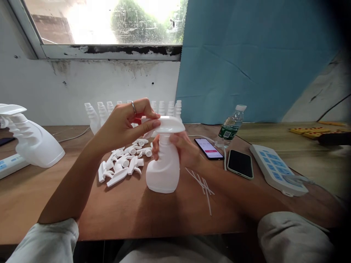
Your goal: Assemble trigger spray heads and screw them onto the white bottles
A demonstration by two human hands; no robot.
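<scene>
A white spray bottle (163,175) stands upright on the brown table in front of me, with a trigger spray head (171,125) sitting on its neck. My left hand (131,120), a ring on one finger, pinches the back end of the spray head from the left. My right hand (188,149) is wrapped round the bottle's neck just below the head; its thumb lies at the collar and fingertips show on the far left side. A pile of loose white trigger spray heads (120,164) lies left of the bottle. Several thin white dip tubes (203,182) are scattered to its right.
Open-necked white bottles (94,117) line up along the wall. A finished-looking spray bottle (38,142) stands far left beside a power strip (12,166). Rightward are two phones (210,148), a water bottle (231,126) and another power strip (276,170).
</scene>
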